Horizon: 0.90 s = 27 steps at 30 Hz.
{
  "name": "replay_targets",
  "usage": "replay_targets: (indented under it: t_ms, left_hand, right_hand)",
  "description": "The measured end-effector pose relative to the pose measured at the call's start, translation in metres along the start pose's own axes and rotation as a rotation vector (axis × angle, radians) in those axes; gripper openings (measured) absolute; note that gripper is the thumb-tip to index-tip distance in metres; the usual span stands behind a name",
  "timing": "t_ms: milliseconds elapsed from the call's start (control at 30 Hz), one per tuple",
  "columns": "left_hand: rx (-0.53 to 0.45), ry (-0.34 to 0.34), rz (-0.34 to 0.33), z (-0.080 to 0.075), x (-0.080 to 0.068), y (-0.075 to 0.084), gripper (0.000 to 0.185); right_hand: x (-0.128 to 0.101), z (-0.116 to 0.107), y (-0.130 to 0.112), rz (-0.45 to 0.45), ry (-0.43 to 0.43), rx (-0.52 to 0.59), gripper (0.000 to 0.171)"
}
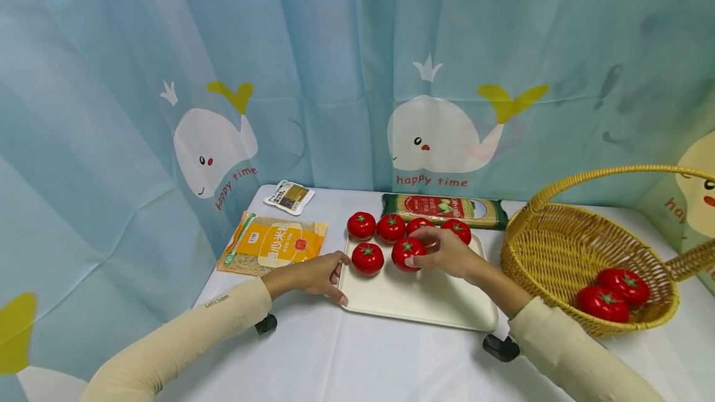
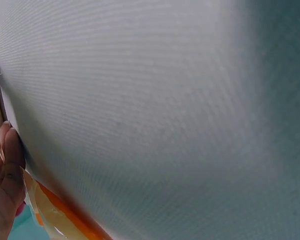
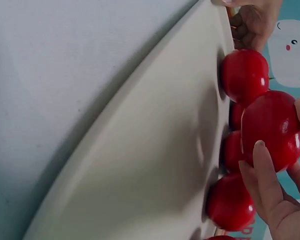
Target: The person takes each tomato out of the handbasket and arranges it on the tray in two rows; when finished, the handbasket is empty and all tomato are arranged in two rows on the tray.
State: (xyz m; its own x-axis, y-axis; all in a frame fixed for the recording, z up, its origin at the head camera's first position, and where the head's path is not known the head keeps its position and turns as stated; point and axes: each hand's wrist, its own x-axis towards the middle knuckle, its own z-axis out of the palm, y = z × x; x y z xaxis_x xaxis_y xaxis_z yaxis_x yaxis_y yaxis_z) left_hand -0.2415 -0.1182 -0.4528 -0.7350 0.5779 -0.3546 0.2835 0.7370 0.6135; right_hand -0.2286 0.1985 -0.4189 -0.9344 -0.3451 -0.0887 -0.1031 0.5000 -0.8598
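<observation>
From the head camera, the right hand [image 1: 447, 253] curls round a tomato [image 1: 406, 253] on the tray [image 1: 419, 303] near the bench's far edge, while the left hand [image 1: 313, 275] grips the tray's left edge. The left wrist camera shows fingertips [image 2: 10, 150] against the white bench [image 2: 165, 100]. The right wrist camera shows fingers [image 3: 265, 175] wrapped round the tomato [image 3: 270, 127], just above the tray [image 3: 155, 160].
</observation>
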Motion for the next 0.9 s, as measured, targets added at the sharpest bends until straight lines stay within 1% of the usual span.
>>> replay_targets:
  t_ms: [133,333,533,800,900]
  left_hand:
    - [-0.005,-0.001,0.004,0.0,0.0,0.001,0.076]
    - [0.007,0.002,-0.004,0.001,0.002,-0.001,0.077]
    - [0.006,0.001,-0.003,0.001,0.002,-0.002,0.077]
    - [0.004,0.004,0.012,0.0,0.001,-0.001,0.078]
    - [-0.007,0.004,0.016,0.001,0.001,-0.001,0.078]
  right_hand:
    - [0.002,0.004,0.002,0.016,-0.017,-0.018,0.051]
    - [0.006,0.007,0.005,0.008,-0.016,-0.044,0.052]
    - [0.008,0.012,0.01,0.019,-0.016,-0.048,0.054]
    - [0.01,0.019,0.013,0.025,-0.027,-0.025,0.056]
    - [0.011,0.02,0.012,0.042,-0.024,-0.023,0.056]
